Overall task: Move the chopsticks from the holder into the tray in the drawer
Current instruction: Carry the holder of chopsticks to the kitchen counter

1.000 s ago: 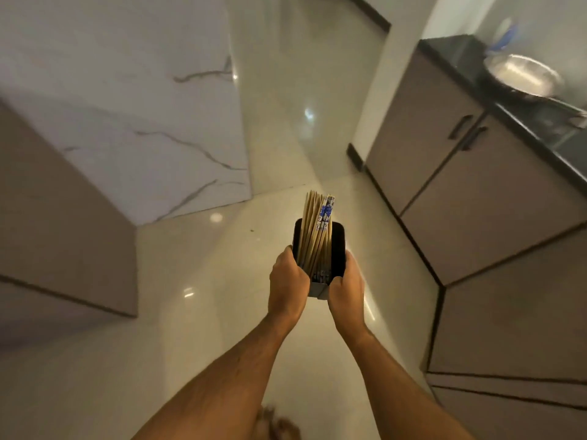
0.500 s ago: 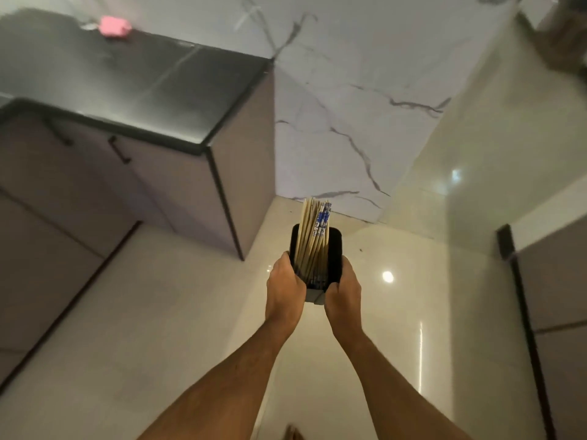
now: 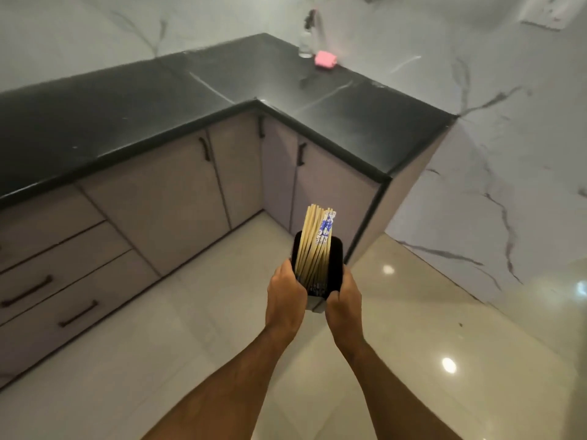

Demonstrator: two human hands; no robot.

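Holding the holder (image 3: 318, 268) between them, the left hand (image 3: 285, 295) and the right hand (image 3: 344, 304) each wrap curled fingers round one side of it, low on its body, with the thumbs at its near edge. The chopsticks (image 3: 314, 246) stand packed inside the holder and fan out above its rim, away from the hands; one pair there has a blue and white pattern.

The grip looks the same as half a second ago and one second ago, but the room around it has turned. A second ago other cabinets were to the right of the hands. Half a second ago the corner of a black desk came in at upper left. Now the L-shaped desk (image 3: 158, 100) fills the view beyond the hands, and a stack of drawers (image 3: 60, 281) shows well to the left of the left hand. On the desk, far beyond the hands, lie a pink thing (image 3: 324, 60) and a clear bottle (image 3: 306, 42).

I judge that the person has turned toward this desk while carrying the holder, so the task is in the carrying step. All drawers in view are closed and no tray is visible, so no chopstick is moved yet. Probably one hand must let go to pull a drawer open, and the full holder could then tip in the other.
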